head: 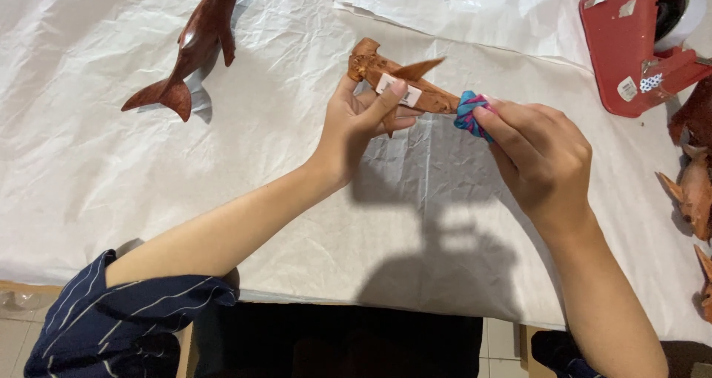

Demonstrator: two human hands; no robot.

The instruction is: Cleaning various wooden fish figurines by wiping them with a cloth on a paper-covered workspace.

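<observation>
Both hands grip a carved wooden shark above the paper-covered desk [282,222].
Left hand [360,122] clasps the wooden shark [386,74]; right hand [538,152] pinches a pink-blue cloth [469,115] on its tail. Wooden dolphin [194,41] lies far left, red tape dispenser [630,41] right.

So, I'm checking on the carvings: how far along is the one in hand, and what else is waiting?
In hand: the left hand holds a light-brown carved wooden hammerhead shark with a white label, while the right hand presses a blue-and-pink cloth to its tail end. The dark reddish wooden dolphin lies apart on the white paper; whether it is finished can't be told. More brown carvings wait at the right edge.
</observation>
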